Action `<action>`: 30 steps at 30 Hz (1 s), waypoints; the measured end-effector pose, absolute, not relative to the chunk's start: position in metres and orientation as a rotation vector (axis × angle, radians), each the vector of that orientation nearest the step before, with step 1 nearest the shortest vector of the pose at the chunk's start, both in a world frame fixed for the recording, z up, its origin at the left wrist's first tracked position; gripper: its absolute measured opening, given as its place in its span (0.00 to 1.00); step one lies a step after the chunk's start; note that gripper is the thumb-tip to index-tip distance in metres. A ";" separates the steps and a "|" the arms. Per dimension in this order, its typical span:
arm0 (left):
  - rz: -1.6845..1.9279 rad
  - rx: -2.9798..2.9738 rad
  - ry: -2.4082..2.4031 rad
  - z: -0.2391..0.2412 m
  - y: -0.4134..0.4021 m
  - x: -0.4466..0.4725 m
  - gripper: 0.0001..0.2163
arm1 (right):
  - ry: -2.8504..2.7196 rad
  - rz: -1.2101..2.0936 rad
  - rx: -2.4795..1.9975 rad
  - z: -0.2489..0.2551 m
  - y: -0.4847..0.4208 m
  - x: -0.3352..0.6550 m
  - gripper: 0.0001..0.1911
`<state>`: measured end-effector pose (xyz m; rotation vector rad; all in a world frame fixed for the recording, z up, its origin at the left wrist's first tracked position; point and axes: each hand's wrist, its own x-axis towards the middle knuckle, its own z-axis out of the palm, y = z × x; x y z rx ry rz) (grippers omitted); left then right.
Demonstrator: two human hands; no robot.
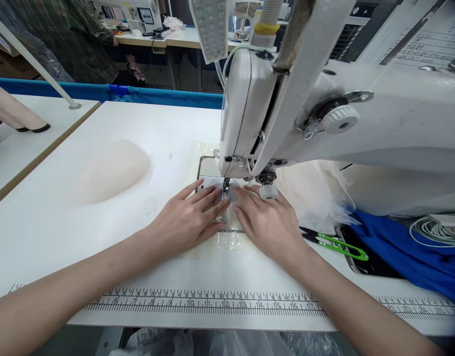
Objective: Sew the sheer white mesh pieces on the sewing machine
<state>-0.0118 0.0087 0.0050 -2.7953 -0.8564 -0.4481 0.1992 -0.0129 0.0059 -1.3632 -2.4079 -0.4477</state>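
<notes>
My left hand [192, 215] lies flat on the sewing machine's bed, its fingers stretched toward the presser foot [226, 185] from the left. On the other side, my right hand [271, 222] rests with its fingers reaching toward the same foot, near a white knob. Thin, translucent material seems to lie under the fingertips, but I cannot make out its edges. Behind the right hand, pale sheer fabric [316, 190] is bunched beneath the arm of the white sewing machine [245, 109]. A rounded beige fabric piece [116, 170] lies on the table at left.
Green-handled thread snips [342, 245] lie partly over a dark phone [375, 264] at right, beside blue cloth [416, 257] and a coiled cable [434, 232]. A printed ruler [212, 302] runs along the front edge. A person in plaid [75, 39] is beyond the table.
</notes>
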 end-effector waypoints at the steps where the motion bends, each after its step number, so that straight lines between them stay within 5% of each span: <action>1: -0.449 -2.795 -0.858 0.006 0.009 -0.012 0.20 | -2.407 -0.458 -1.365 0.006 -0.013 0.199 0.16; 25: -0.431 -2.817 -0.927 0.008 0.008 -0.011 0.22 | -2.407 -0.480 -1.336 0.004 -0.013 0.200 0.14; 30: -0.519 -2.817 -0.837 0.007 0.007 -0.015 0.28 | -2.398 -0.399 -1.180 0.008 -0.019 0.202 0.10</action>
